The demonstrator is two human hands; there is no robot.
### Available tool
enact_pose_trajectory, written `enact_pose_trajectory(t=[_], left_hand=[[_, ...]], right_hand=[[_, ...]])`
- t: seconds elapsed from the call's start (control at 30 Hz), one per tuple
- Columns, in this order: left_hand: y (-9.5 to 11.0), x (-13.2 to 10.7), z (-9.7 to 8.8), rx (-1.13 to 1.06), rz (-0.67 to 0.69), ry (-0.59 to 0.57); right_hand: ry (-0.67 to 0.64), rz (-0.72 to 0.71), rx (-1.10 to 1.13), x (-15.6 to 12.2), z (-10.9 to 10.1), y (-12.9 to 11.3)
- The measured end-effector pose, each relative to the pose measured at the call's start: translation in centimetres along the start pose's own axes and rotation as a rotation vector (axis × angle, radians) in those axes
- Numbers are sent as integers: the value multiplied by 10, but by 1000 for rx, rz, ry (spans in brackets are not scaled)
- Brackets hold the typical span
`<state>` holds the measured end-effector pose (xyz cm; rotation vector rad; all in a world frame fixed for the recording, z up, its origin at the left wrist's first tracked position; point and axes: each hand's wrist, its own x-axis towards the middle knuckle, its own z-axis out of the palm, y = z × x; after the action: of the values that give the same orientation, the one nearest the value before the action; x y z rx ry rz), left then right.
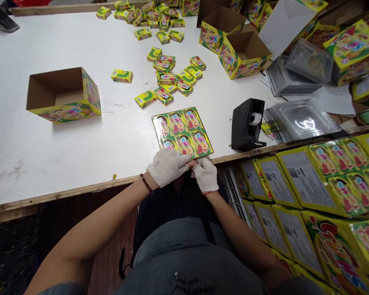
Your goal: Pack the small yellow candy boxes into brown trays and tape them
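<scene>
At the table's near edge lies a flat block of several small candy boxes (183, 132) in rows, with a glossy clear cover over it. My left hand (169, 167), in a white knit glove with bare fingertips, rests against the block's near side. My right hand (205, 175), gloved the same way, is just right of it. The fingertips of both hands meet in a pinch by the block's near edge. Whatever is between them is too small or hidden to make out. Beyond the block, loose small candy boxes (167, 78) lie scattered.
An open carton (64, 96) stands at the left. To the right is a black tape dispenser (247, 123), near stacked clear plastic trays (303, 119). More open cartons (244, 53) stand at the back right. Packed yellow boxes (304, 176) fill the space below the table's right edge.
</scene>
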<state>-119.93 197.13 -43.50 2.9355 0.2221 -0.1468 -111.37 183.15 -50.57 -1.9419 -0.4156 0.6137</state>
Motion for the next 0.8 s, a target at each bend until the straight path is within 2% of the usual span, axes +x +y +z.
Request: enact_pose_trajectory(t=[0.13, 0.2, 0.27, 0.37, 0.5, 0.57, 0.63, 0.67, 0.77, 0.8], left_hand=[[6, 8, 10, 15, -73, 40], [10, 11, 12, 26, -126, 38], [14, 12, 11, 34, -194, 28], [23, 12, 8, 24, -304, 5], [35, 7, 1, 12, -354, -29], [31, 9, -6, -23, -330, -46], [14, 15, -16, -37, -300, 2], [0, 20, -22, -18, -300, 65], [-58, 34, -34, 49, -388, 303], [-76, 37, -35, 7, -413, 327]], right_hand=[[76, -131, -354, 10, 0, 5], [62, -183, -438, 12, -1, 9], [21, -225, -433, 11, -5, 13], [-33, -199, -283, 6, -13, 18], [44, 45, 152, 4, -20, 12], [44, 129, 313, 8, -18, 5], [15, 176, 368, 18, -18, -4], [-2, 193, 381, 25, -19, -7], [-73, 231, 389, 61, -28, -20], [-92, 219, 360, 78, -33, -25]])
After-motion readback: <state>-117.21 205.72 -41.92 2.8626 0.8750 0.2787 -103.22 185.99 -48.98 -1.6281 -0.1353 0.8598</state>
